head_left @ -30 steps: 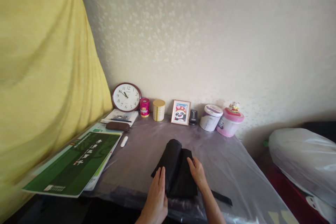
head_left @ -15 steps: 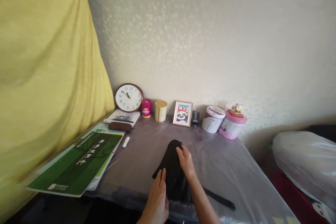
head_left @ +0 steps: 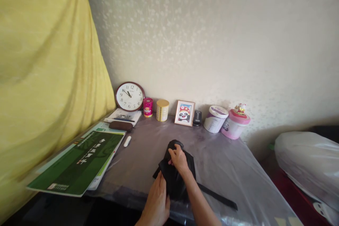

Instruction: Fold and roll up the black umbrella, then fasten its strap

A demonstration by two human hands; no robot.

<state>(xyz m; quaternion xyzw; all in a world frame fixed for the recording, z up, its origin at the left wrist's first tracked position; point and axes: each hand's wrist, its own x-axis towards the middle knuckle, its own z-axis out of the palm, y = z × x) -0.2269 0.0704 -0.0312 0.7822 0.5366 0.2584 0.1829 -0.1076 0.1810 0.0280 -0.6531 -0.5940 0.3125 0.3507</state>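
Note:
A black fabric item (head_left: 174,183) that looks like a small bag lies near the front edge of the table, with a black strap (head_left: 218,196) running off it to the right. My left hand (head_left: 156,197) grips its left side, fingers together, the thumb on the near side. Higher up, my right hand (head_left: 178,158) is closed with fingers curled over a fold of the fabric and pinches it. The fabric's underside and the fingertips pressed into it are partly hidden.
Left on the table are a green booklet (head_left: 79,162), a brown case (head_left: 120,125) and a small white object (head_left: 127,141). Along the wall stand a clock (head_left: 129,96), a pink can (head_left: 147,107), a yellow-lidded can (head_left: 162,110), a framed panda picture (head_left: 184,113) and two tubs (head_left: 215,119).
My right hand has shifted left across the black fabric and pulled its right part over into a fold. My left hand stays at the left side, nearly unmoved.

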